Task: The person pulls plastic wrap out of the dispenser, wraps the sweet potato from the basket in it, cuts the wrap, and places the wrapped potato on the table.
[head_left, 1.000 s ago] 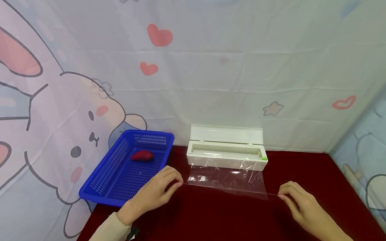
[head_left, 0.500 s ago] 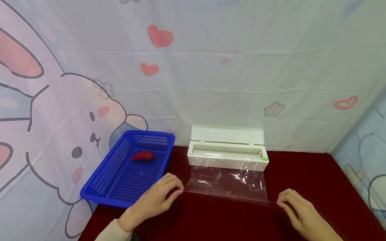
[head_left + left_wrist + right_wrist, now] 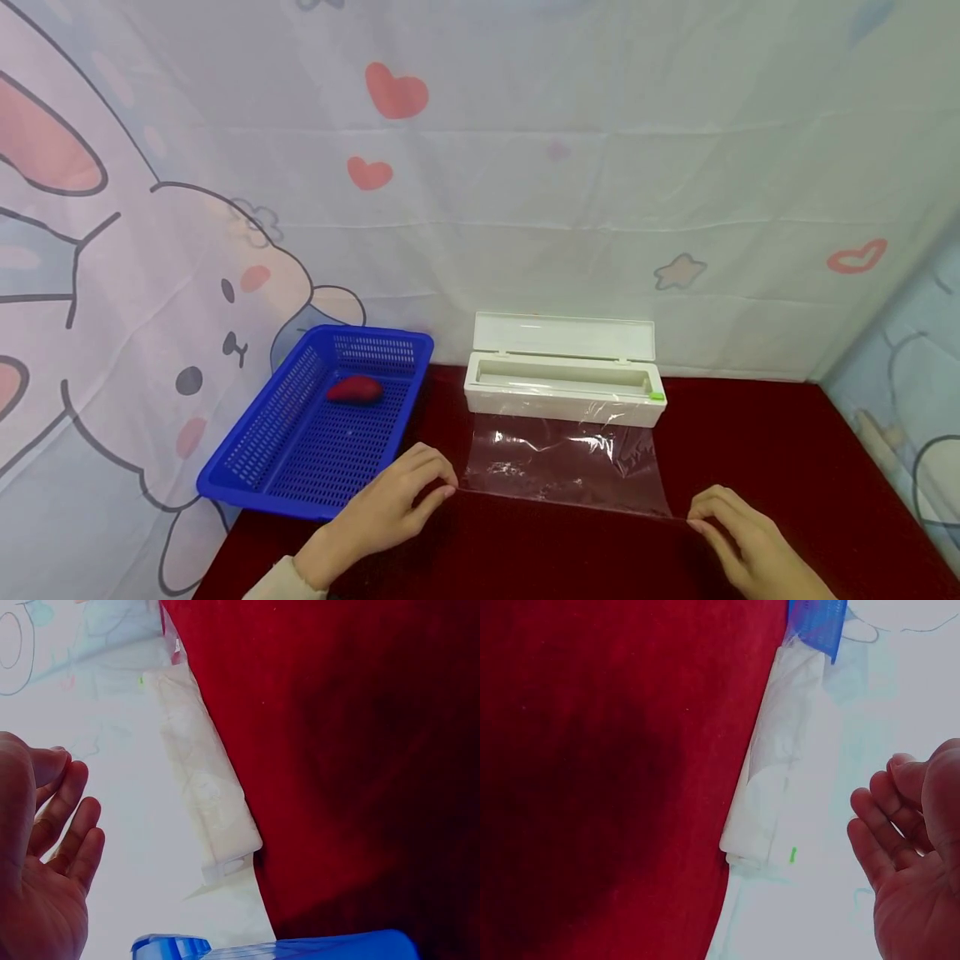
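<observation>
Film (image 3: 558, 467) is pinched, fingertips closed, by left hand (image 3: 393, 502) and right hand (image 3: 742, 535) in front of box (image 3: 561, 407); likely pull-out step, even tension needed next.

The left grip (image 3: 393, 504) and right grip (image 3: 741, 537) pinch clear film (image 3: 562, 467).

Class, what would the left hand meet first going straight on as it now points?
Probably the clear film the left hand pinches, then perhaps the white box; depth is unclear.
</observation>
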A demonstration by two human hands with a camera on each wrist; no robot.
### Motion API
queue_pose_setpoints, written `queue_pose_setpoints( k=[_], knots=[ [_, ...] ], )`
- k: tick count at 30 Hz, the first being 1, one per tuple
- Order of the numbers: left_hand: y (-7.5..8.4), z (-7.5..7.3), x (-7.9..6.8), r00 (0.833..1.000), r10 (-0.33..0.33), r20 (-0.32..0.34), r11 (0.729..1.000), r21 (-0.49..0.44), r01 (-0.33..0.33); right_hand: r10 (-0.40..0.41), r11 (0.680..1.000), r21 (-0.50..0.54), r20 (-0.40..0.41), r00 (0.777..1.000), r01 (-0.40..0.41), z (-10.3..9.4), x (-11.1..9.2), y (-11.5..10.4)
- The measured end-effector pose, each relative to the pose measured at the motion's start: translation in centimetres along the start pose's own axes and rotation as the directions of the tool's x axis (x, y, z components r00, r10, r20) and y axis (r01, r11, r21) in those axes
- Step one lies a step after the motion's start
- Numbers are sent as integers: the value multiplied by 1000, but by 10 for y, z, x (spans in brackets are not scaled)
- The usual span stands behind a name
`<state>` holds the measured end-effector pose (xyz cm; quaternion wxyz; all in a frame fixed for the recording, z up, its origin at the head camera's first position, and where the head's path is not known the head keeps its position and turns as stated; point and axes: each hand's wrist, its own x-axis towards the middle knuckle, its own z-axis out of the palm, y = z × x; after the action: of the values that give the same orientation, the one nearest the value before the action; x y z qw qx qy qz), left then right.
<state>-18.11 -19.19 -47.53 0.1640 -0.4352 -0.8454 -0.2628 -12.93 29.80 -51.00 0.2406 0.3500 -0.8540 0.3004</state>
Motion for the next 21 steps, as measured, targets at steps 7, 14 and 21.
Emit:
queue_pose_setpoints(
  k=[7,14,21],
  knots=[
    [2,7,-6,1000,-25,18,1000,-1,25,37,999,7,28,999,-37,4,-5,1],
    [2,10,-13,999,-27,26,1000,10,27,36,999,18,44,998,-37,10,-11,2],
    [2,13,-16,1000,-2,22,1000,16,2,41,999,6,39,998,-41,16,-17,1]
  ],
)
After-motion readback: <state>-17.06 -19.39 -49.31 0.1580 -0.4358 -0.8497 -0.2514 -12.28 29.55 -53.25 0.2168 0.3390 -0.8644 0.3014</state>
